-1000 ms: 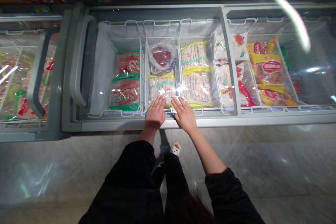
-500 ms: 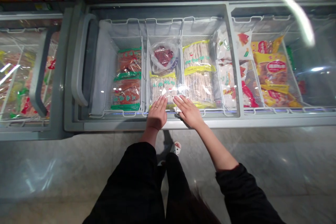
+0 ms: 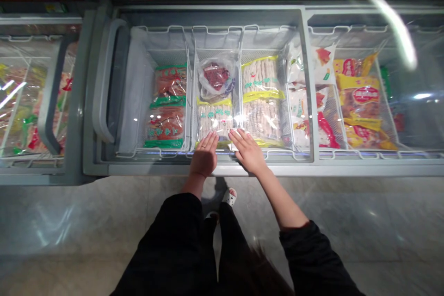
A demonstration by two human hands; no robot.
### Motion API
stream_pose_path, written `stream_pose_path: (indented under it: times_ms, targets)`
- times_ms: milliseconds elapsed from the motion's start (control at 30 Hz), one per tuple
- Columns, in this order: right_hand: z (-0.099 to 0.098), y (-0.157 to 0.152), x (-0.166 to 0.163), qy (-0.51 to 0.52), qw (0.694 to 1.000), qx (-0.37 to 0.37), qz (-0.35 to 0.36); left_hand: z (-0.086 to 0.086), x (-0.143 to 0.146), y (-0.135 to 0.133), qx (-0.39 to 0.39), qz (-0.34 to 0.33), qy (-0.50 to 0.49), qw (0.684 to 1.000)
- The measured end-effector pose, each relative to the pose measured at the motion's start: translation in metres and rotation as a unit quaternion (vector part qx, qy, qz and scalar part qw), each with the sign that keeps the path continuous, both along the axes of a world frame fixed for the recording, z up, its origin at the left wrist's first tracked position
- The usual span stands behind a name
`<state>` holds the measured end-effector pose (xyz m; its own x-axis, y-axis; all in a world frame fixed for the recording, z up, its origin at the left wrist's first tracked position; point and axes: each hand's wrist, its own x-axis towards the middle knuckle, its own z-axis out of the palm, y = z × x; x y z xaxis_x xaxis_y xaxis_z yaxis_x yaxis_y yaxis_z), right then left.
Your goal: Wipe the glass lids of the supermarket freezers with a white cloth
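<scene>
I see my left hand [image 3: 204, 159] lying flat at the front edge of a long grey freezer [image 3: 166, 167]. Its fingers are straight and close together, pointing away from me, and it holds nothing that I can see. A thin ring [image 3: 203, 147] sits on one finger. My right hand [image 3: 251, 152] lies near it, with a gap between the two. Its fingers are straight and a little spread, and they lean toward the left. A small white bit [image 3: 234, 147] peeks out under that hand, but I cannot tell what it is or if I am pressing on it.

The freezer is right in front of me, with wire baskets inside. Just past my fingertips is a bag of pale sticks [image 3: 215, 115] with yellow edges. Behind it is a clear bag with dark red food [image 3: 217, 76]. To the left are two green-edged packs [image 3: 165, 125], one behind the other. To the right, two more pale packs [image 3: 262, 118] lie the same way. A big grey handle [image 3: 104, 83] stands at the freezer's left end. One white shoe [image 3: 229, 198] shows below, on the shiny floor [image 3: 86, 222].
</scene>
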<state>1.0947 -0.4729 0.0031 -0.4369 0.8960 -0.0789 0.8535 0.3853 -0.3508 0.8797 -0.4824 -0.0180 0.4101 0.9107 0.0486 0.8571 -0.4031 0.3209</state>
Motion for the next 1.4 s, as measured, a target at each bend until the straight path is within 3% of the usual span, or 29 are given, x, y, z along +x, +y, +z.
stream_pose_path:
  times_ms: [100,267,367,533,633,767,867,1000,1100,1267,1333,1400]
  targets:
    - [0.000,0.003,0.017,0.001,1.000,-0.003,0.001,0.001,-0.002,0.000,-0.005,0.000,0.000,1.000]
    - [-0.002,0.019,-0.019,-0.003,0.991,0.014,-0.135,0.003,-0.005,-0.003,-0.005,-0.015,-0.033,0.999]
    - [0.001,0.023,-0.024,-0.002,0.995,0.004,-0.101,0.002,-0.005,-0.003,-0.007,-0.014,-0.036,0.999]
    - [0.008,0.023,0.018,0.000,1.000,-0.024,0.017,0.000,-0.005,-0.002,-0.007,-0.007,-0.047,0.999]
    - [0.006,0.029,0.014,-0.004,0.999,-0.013,-0.042,0.000,-0.006,-0.002,-0.011,-0.013,-0.054,0.998]
    - [-0.001,0.037,-0.030,-0.008,0.986,0.018,-0.165,0.001,-0.006,-0.004,-0.014,-0.015,-0.057,0.998]
    - [0.000,0.034,-0.039,-0.007,0.993,0.016,-0.120,0.002,-0.006,-0.004,-0.020,-0.012,-0.061,0.998]
    - [0.006,0.024,-0.006,-0.010,1.000,-0.005,-0.002,0.006,-0.005,-0.003,-0.044,-0.005,-0.063,0.997]
    - [0.008,0.025,0.007,-0.020,0.999,0.001,-0.035,0.008,-0.005,-0.002,-0.057,-0.005,-0.066,0.996]
    - [0.003,0.048,-0.033,-0.001,0.985,0.024,-0.169,0.005,-0.006,-0.003,-0.049,-0.007,-0.061,0.997]
    - [0.002,0.052,-0.045,0.000,0.986,0.021,-0.165,0.003,-0.006,-0.003,-0.046,-0.005,-0.059,0.997]
    - [0.004,0.049,-0.043,-0.007,0.993,0.010,-0.114,0.003,-0.006,-0.003,-0.045,-0.005,-0.061,0.997]
